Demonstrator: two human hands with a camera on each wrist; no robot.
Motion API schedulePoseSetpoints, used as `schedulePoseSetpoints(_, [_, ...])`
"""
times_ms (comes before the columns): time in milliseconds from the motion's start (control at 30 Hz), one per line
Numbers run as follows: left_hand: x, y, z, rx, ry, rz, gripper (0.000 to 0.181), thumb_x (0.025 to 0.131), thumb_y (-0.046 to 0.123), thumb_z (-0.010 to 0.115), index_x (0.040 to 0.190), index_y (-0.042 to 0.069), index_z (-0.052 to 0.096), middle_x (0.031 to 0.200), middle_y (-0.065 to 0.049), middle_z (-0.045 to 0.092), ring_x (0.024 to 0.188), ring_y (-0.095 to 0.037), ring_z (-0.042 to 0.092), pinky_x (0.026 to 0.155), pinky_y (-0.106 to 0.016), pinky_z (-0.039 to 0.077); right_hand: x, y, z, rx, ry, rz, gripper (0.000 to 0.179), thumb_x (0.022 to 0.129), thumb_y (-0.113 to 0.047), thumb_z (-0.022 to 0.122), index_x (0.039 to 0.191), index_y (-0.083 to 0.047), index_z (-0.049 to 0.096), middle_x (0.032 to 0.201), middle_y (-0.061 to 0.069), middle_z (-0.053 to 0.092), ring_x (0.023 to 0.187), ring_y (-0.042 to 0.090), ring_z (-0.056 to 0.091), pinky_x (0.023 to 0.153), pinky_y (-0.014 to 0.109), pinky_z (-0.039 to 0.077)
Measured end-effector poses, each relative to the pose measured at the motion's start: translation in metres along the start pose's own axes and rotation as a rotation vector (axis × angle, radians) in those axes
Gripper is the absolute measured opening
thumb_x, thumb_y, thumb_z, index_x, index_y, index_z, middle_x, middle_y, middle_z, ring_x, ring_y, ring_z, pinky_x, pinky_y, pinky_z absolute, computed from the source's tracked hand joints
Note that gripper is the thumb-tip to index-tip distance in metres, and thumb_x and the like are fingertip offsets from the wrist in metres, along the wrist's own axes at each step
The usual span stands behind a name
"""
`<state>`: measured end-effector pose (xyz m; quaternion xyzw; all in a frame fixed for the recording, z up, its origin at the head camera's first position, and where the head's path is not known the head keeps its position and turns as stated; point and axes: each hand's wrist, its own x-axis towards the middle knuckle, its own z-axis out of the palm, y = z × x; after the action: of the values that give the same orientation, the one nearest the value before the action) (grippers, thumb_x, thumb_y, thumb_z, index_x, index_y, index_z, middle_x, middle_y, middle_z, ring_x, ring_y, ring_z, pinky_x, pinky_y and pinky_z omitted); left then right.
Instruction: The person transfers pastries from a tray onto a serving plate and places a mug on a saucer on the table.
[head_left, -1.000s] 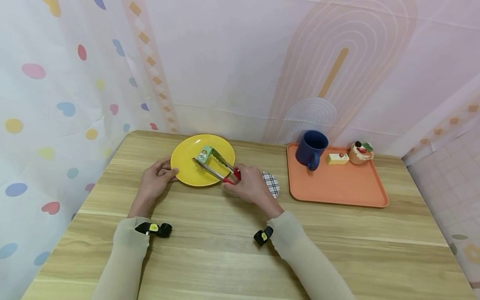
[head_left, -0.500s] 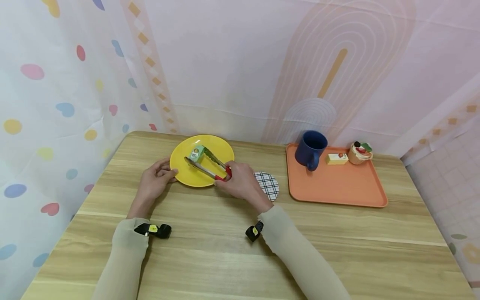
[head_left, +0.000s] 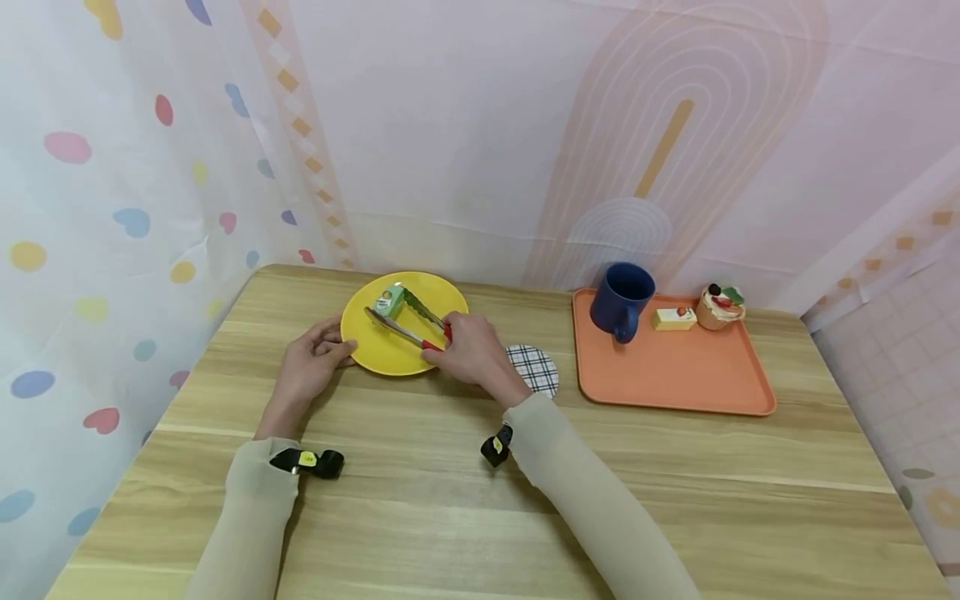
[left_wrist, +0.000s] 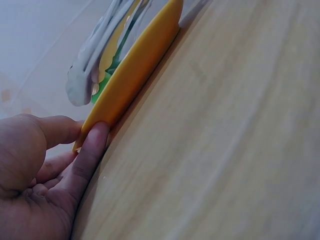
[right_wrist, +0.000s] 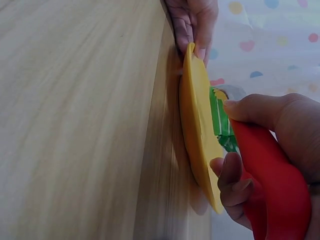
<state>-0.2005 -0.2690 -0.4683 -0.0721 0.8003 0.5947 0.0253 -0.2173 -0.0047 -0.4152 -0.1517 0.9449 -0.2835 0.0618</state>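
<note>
My left hand (head_left: pixel 311 358) pinches the near-left rim of a yellow plate (head_left: pixel 390 360), thumb and fingers on either side of it, as the left wrist view shows. In my right hand (head_left: pixel 472 348) is a pair of metal tongs (head_left: pixel 405 332) with red handles (right_wrist: pixel 272 185), reaching over the plate from the right. A small green toy cake slice (head_left: pixel 388 301) is at the tong tips, over the left half of the plate. I cannot tell whether the tips press on it or whether it touches the plate.
An orange tray (head_left: pixel 675 383) lies to the right. It bears a blue mug (head_left: pixel 624 296), a yellow cake slice (head_left: pixel 673 318) and a cupcake (head_left: pixel 720 307) with fruit on top. A round checked coaster (head_left: pixel 534 371) lies between plate and tray. A patterned cloth hangs behind the table.
My right hand has moved left with the tongs, and the green cake slice has shifted left over the plate. More of the coaster now shows. My left hand stays at the rim.
</note>
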Motion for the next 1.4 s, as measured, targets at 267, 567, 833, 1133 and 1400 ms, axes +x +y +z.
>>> schedulePoseSetpoints(267, [0.002, 0.0, 0.001, 0.002, -0.004, 0.006, 0.061, 0.104, 0.016, 0.061, 0.159, 0.008, 0.037, 0.116, -0.009, 0.058, 0.085, 0.003, 0.065, 0.081, -0.017, 0.064, 0.011, -0.004, 0.002, 0.002, -0.014, 0.025, 0.04, 0.087, -0.043, 0.08, 0.077, -0.012, 0.057, 0.063, -0.002, 0.037, 0.057, 0.014, 0.037, 0.047, 0.023, 0.023])
schedulePoseSetpoints(567, [0.005, -0.007, 0.0, 0.009, 0.002, 0.022, 0.061, 0.104, 0.02, 0.062, 0.159, 0.009, 0.037, 0.114, -0.007, 0.058, 0.086, 0.002, 0.065, 0.081, -0.017, 0.064, 0.018, -0.008, 0.005, -0.02, -0.015, 0.028, 0.042, 0.086, -0.044, 0.081, 0.073, -0.013, 0.055, 0.066, -0.003, 0.039, 0.062, 0.014, 0.042, 0.05, 0.022, 0.026])
schedulePoseSetpoints(833, [0.005, -0.008, -0.002, 0.009, 0.001, 0.011, 0.062, 0.104, 0.02, 0.062, 0.159, 0.009, 0.036, 0.116, -0.005, 0.058, 0.086, 0.003, 0.065, 0.081, -0.017, 0.064, 0.019, -0.01, 0.007, -0.025, -0.023, 0.015, 0.045, 0.085, -0.044, 0.082, 0.072, -0.014, 0.052, 0.065, -0.004, 0.036, 0.06, 0.012, 0.039, 0.049, 0.021, 0.026])
schedulePoseSetpoints(1133, [0.004, -0.006, -0.001, 0.019, 0.003, 0.007, 0.063, 0.104, 0.021, 0.062, 0.16, 0.01, 0.035, 0.116, -0.006, 0.058, 0.085, 0.003, 0.065, 0.081, -0.017, 0.064, 0.016, -0.01, 0.006, -0.002, -0.035, 0.046, 0.042, 0.084, -0.047, 0.082, 0.083, -0.012, 0.06, 0.069, -0.003, 0.041, 0.063, 0.014, 0.043, 0.05, 0.022, 0.029])
schedulePoseSetpoints(1400, [0.004, -0.006, 0.0, 0.027, 0.011, 0.009, 0.063, 0.104, 0.021, 0.063, 0.16, 0.01, 0.036, 0.115, -0.006, 0.059, 0.085, 0.003, 0.065, 0.08, -0.017, 0.064, 0.013, -0.012, 0.004, 0.002, -0.021, 0.042, 0.044, 0.083, -0.048, 0.083, 0.089, -0.011, 0.062, 0.07, -0.003, 0.042, 0.063, 0.013, 0.044, 0.049, 0.022, 0.029])
